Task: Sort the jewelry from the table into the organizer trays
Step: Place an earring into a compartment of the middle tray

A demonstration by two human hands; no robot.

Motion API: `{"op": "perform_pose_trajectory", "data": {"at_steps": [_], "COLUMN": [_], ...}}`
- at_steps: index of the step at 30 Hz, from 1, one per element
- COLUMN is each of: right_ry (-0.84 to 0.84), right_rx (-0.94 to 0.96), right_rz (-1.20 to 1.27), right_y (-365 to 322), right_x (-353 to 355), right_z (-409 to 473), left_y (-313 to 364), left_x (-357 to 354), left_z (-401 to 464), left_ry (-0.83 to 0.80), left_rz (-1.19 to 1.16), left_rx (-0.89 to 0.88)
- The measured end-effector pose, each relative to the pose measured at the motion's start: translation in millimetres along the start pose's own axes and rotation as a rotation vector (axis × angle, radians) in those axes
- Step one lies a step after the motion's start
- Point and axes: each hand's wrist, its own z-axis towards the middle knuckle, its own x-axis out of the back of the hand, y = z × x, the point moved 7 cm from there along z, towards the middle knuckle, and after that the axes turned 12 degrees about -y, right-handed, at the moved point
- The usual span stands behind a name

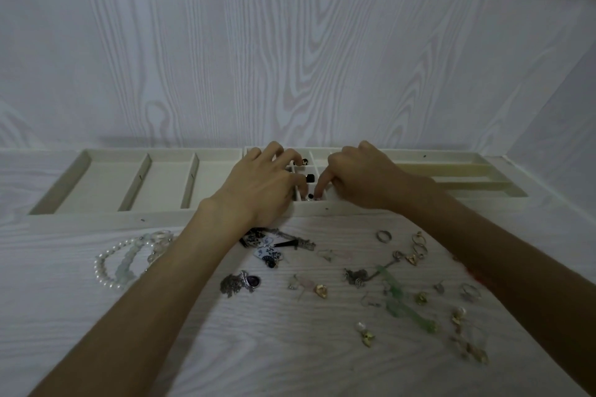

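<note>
Both hands meet over the middle tray [317, 155] at frame centre; the left hand [258, 190] hovers spread, the right hand [351, 179] pokes its forefinger into a near cell, grip unclear; loose jewelry [322, 290] lies below, toward the wrists.

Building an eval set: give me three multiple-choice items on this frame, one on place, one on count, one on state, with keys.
1. Where does the white pearl bracelet lie?
A. on the table, outside the left forearm
B. in a tray
C. under the right hand

2. How many wide compartments has the left cream organizer tray?
A. one
B. three
C. six

3. What are both hands doing?
A. resting on the table
B. reaching into the small-celled middle tray
C. lifting a tray

Key: A, it sits left of the arm; B, two dividers show; B, left hand and right hand meet there.
</note>
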Motion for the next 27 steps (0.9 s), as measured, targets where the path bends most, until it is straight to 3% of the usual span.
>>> {"op": "perform_pose_trajectory", "data": {"at_steps": [16,27], "right_ry": [-0.009,-0.003], "right_rx": [-0.052,-0.055], "right_rz": [-0.009,-0.002], "right_y": [0,-2], "right_x": [-5,4], "right_z": [3,-8], "left_y": [-1,-9], "left_x": [-1,0], "left_z": [1,2], "left_ry": [-0.020,0.009], "left_rz": [-0.017,-0.154], "left_rx": [0.007,-0.001]}}
